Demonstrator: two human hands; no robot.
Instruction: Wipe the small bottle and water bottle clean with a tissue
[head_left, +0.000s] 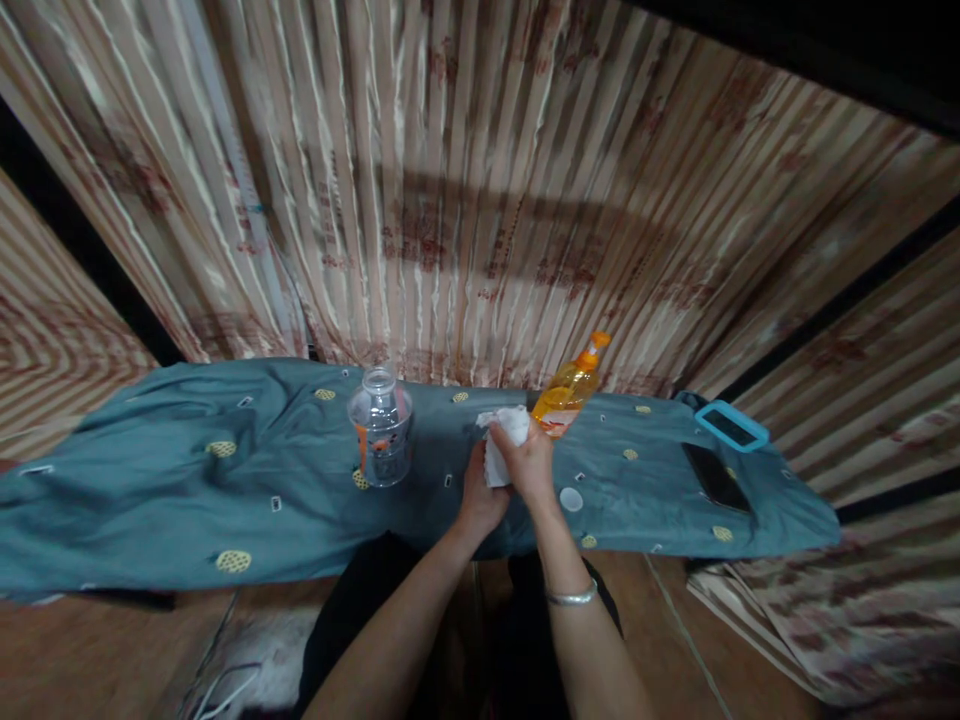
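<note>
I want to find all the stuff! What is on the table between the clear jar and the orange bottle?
In the head view, both hands, left and right, hold a white cloth between the clear jar and the orange bottle.

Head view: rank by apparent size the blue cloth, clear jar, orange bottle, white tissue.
1. blue cloth, by far the largest, covering the whole table.
2. clear jar and orange bottle look about alike; the bottle is partly hidden, so no ranking between them.
3. white tissue, smallest, bunched in both hands.
</note>
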